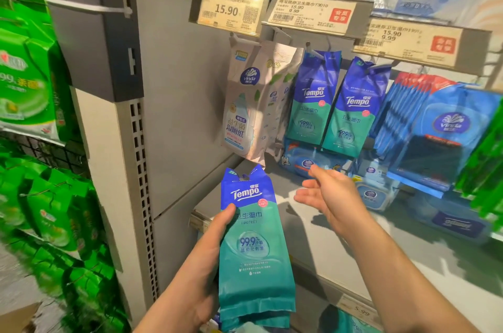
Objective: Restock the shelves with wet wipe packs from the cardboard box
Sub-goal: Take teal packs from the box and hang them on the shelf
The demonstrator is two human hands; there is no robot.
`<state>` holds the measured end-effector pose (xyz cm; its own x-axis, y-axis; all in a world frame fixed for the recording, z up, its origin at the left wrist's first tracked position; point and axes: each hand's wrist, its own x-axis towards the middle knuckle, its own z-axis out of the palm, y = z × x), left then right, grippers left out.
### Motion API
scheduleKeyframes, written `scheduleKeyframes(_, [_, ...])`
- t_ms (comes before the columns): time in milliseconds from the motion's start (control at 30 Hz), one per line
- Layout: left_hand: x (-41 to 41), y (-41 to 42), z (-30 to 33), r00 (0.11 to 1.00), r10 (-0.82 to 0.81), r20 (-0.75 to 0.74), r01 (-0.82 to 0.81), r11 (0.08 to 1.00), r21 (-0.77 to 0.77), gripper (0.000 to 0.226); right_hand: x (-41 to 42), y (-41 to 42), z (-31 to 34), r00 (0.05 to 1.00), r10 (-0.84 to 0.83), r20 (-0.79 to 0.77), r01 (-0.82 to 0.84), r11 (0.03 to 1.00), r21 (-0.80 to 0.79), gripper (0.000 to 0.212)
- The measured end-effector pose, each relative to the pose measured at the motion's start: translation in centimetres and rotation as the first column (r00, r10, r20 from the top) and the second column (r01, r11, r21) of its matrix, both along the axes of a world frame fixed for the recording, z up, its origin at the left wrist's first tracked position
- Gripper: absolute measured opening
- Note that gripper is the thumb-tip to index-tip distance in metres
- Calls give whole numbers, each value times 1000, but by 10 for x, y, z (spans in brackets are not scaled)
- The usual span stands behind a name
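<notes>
My left hand [201, 256] grips a blue-and-teal Tempo wet wipe pack [254, 245] by its left edge, thumb across the front, holding it upright below the pegs. More packs seem stacked behind it. My right hand [324, 194] hovers open, palm up, right of the pack and above the grey shelf [313, 245]. Two matching Tempo packs [313, 98] [353, 112] hang on pegs above. The cardboard box shows only as a corner [19, 317] at bottom left.
Pale Vinda packs [245, 107] hang left of the Tempo pegs. Blue Vinda packs [441, 128] hang at right, with tubs of wipes [373, 194] on the shelf below. Price tags [228, 10] line the peg fronts. Green packs [40, 210] fill the left rack beside a grey upright [117, 169].
</notes>
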<state>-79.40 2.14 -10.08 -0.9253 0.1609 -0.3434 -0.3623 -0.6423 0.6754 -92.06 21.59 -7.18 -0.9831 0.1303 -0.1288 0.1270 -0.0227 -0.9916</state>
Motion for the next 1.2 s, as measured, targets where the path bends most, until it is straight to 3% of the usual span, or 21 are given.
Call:
scheduleKeyframes(167, [4,3,-7,1000,19,11,-20,996,89,60,63,-11,9,977,202,62,-209,969,135,38])
scheduleKeyframes(300, [2,6,-4,1000,5,-17,-3,997,71,59,102,-16,12,892,392,226,-446,844,298,58])
scheduleKeyframes(400, [3,7,-4,999,-24,-22,24,1000,17,59,115,-19,11,866,425,263,-490,825,280,73])
scheduleKeyframes(500, [2,9,-5,998,-58,-24,58,998,-22,61,117,-18,3,857,434,277,-499,832,240,106])
scheduleKeyframes(567, [3,11,-7,996,-80,-26,79,996,-47,64,118,-14,-2,855,440,274,-499,841,207,113])
scheduleKeyframes(700, [3,15,-11,998,-62,-17,60,993,-102,75,123,-9,-4,858,439,268,-489,858,157,92])
scheduleKeyframes(867, [3,23,-13,1000,-20,8,21,992,-123,94,122,2,-11,887,395,240,-424,902,84,41])
scheduleKeyframes(1033, [2,25,-19,1000,-16,-14,14,994,-111,82,127,9,-8,911,345,224,-368,927,68,67])
scheduleKeyframes(1200, [2,25,-18,999,-13,-50,7,994,-109,71,121,16,-16,967,212,141,-228,967,113,35])
